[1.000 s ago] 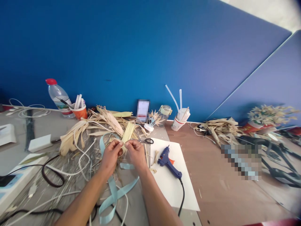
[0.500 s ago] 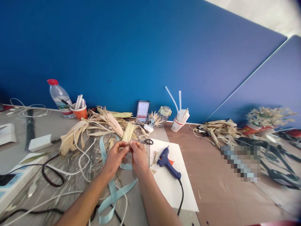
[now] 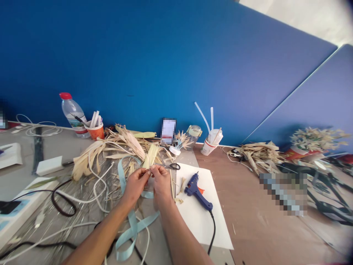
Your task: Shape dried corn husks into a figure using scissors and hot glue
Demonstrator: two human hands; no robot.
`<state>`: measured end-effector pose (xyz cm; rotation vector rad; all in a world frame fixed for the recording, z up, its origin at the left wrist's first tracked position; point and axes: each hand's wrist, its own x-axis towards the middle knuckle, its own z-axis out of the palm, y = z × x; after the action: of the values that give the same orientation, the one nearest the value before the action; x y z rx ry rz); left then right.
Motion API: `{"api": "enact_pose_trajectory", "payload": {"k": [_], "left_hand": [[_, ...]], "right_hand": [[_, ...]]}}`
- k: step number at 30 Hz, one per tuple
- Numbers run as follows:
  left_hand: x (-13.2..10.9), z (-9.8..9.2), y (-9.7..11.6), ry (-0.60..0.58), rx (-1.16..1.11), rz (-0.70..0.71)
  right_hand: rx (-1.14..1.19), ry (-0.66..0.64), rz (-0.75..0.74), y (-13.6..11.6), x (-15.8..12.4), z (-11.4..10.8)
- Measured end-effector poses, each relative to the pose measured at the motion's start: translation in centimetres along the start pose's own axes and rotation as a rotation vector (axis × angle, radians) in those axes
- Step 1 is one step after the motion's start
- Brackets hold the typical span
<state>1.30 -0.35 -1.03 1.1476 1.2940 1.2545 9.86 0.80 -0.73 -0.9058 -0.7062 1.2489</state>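
My left hand (image 3: 137,187) and my right hand (image 3: 161,182) meet at the fingertips, both closed in a pinch. Between them they grip the lower end of a pale yellow-green corn husk (image 3: 151,155), which fans out beyond the fingers. The pinched end is mostly hidden by the fingertips. A thin straw-coloured stalk (image 3: 172,184) shows beside my right hand. Light blue ribbon (image 3: 132,222) loops on the table under and around my left wrist. To the right, a blue glue gun (image 3: 198,193) lies on a white sheet (image 3: 212,228).
Dried husks (image 3: 127,141) heap behind my hands. White cables (image 3: 100,184) and a power strip (image 3: 27,200) spread at left. Along the blue partition stand a red-capped bottle (image 3: 73,114), an orange cup (image 3: 95,131), a phone (image 3: 168,130), a jar (image 3: 193,135) and a cup with glue sticks (image 3: 209,147).
My fingers have shifted slightly at the pinched end of the husk. The thin stalk beside my right hand now shows more clearly. The whole view has moved a little.
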Motion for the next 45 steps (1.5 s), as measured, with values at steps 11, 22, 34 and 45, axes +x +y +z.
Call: {"api": "enact_pose_trajectory", "payload": {"k": [11,22,34,45], "left_hand": [[-0.2,0.2,0.4,0.028,0.003,-0.022],[0.0,-0.5,0.6,-0.030,0.115,0.043],[-0.6,-0.3,1.0,-0.112,0.150,0.071],[-0.6,-0.2,1.1,-0.169,-0.148,-0.069]], "right_hand": [[-0.002,-0.018,-0.006,1.0,0.1,-0.1],[-0.172,-0.080,-0.126,-1.2,1.0,-1.1],[-0.363,-0.090,-0.049,-2.2,1.0,-1.3],[-0.263,-0.112,-0.018,-2.0,1.0,-1.3]]}}
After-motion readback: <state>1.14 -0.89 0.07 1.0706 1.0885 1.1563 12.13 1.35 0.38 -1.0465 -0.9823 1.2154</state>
